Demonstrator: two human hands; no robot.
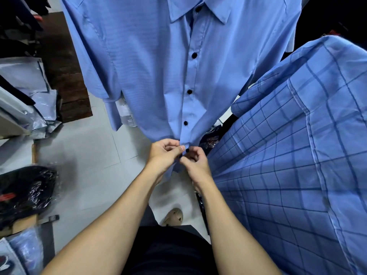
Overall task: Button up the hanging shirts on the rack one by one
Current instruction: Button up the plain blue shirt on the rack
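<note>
Hands meet at the plain blue shirt [155,62] hem: left hand [164,153] and right hand [195,162] each pinch the placket around the lowest button [187,149].

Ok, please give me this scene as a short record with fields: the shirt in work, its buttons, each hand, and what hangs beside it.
shirt in work: plain blue shirt, hanging, front facing the camera
buttons closed: four dark buttons visible above the hands
current button: lowest button, near the hem
left hand: pinches the placket at that button
right hand: pinches the opposite fabric edge
neighbour: blue checked shirt, hanging at the right
</note>
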